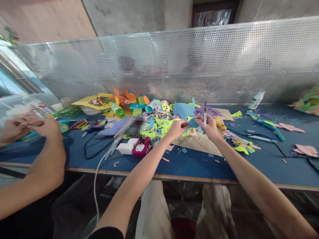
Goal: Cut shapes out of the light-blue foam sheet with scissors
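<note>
Near the middle of the blue table [82, 161], my left hand [177, 128] pinches the left edge of a small blue paper piece [192, 122]. Just right of it, my right hand [210, 127] is closed around scissors [205, 118], whose blades point up and away from me. The fingertips of my right hand also reach the paper's right edge. Behind both hands lie a larger light-blue paper sheet [183, 110] and a heap of yellow-green paper scraps [161, 122]. Brown paper [199, 144] lies flat beneath the hands.
Another person's hands [42, 126] work at the far left. A magenta plug block [141, 147] with a white cable sits left of my forearm. A white bottle [256, 100] and a teal cutter [270, 126] are at right. Behind stands a perforated metal panel [159, 66].
</note>
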`<state>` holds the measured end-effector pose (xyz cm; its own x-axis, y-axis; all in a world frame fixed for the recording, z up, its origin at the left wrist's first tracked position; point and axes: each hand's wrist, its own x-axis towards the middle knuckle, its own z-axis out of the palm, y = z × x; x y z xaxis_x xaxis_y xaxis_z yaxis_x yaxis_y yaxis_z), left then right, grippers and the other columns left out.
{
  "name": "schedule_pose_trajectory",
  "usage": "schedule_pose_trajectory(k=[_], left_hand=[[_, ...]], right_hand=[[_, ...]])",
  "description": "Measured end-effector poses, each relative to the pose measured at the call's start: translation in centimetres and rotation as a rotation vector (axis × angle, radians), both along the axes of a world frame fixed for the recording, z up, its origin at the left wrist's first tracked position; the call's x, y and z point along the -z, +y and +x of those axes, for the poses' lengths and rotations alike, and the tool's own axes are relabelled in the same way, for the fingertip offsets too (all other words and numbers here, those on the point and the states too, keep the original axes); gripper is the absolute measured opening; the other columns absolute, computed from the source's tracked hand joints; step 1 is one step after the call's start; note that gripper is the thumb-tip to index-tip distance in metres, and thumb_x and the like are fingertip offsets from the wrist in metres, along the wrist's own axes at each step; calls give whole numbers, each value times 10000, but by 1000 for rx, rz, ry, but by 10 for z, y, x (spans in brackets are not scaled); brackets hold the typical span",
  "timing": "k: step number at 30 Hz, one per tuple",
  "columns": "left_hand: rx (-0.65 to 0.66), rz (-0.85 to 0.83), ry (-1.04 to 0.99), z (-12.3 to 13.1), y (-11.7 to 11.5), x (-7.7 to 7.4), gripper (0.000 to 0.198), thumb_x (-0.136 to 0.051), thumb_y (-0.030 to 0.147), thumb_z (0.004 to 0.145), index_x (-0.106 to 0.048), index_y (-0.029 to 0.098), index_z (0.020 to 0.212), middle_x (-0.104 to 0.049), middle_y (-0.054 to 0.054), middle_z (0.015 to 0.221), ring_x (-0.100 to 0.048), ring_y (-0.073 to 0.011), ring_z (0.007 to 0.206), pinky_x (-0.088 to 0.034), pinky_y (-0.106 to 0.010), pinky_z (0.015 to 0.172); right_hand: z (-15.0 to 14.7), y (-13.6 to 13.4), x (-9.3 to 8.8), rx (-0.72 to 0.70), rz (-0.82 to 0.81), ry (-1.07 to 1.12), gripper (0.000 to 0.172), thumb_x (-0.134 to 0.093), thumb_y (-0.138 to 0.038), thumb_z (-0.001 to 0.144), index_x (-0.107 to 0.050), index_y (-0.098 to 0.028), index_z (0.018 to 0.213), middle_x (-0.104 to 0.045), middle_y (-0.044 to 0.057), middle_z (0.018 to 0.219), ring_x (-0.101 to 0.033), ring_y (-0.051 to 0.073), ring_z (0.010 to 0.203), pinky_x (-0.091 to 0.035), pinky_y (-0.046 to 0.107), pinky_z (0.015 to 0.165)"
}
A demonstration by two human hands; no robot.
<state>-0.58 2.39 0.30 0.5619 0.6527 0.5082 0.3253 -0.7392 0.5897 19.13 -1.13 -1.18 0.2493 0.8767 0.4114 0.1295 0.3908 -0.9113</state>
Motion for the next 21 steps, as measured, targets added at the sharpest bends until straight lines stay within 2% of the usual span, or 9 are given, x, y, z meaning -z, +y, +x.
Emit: schedule_pose_trajectory(k=[2, 5, 10, 14, 21], left_hand=[[-3, 19, 12, 0, 0, 1, 231, -613, 373, 865, -687, 167, 790, -622, -14, 653, -528, -131, 600, -367, -251, 566], [-11, -4, -16, 0, 0, 1, 192, -627, 350, 861, -715, 182, 892, -694, -38, 777, -599, -148, 675, -441, -263, 619], [-66, -59, -167, -1, 1, -1, 204, -647, 322, 860, -686, 189, 1010, -730, -64, 915, -674, -165, 787, -525, -288, 705], [-96, -79, -242, -4, 3, -1, 304, -674, 297, 840, -624, 187, 1118, -735, -63, 927, -678, -164, 779, -531, -294, 718], [-82, -58, -203, -4, 2, -4, 392, -677, 314, 819, -591, 183, 1178, -721, -78, 978, -648, -165, 767, -494, -299, 704]], right_hand=[[1, 2, 2, 31, 9, -15, 341, -751, -447, 693, -515, -222, 792, -714, 58, 851, -476, 110, 504, -414, 268, 489], [4, 5, 4, 85, 4, -24, 319, -750, -438, 691, -557, -213, 809, -687, 42, 777, -508, 131, 529, -416, 267, 487], [7, 7, 6, 92, -2, -24, 298, -738, -433, 699, -597, -200, 820, -612, 9, 696, -490, 133, 532, -405, 270, 486], [7, 7, 7, 65, -4, -20, 301, -741, -432, 707, -566, -218, 827, -604, -8, 687, -462, 125, 514, -405, 270, 491], [7, 10, 9, 76, 15, 0, 336, -747, -435, 703, -500, -231, 806, -655, 35, 784, -465, 126, 540, -393, 266, 477]])
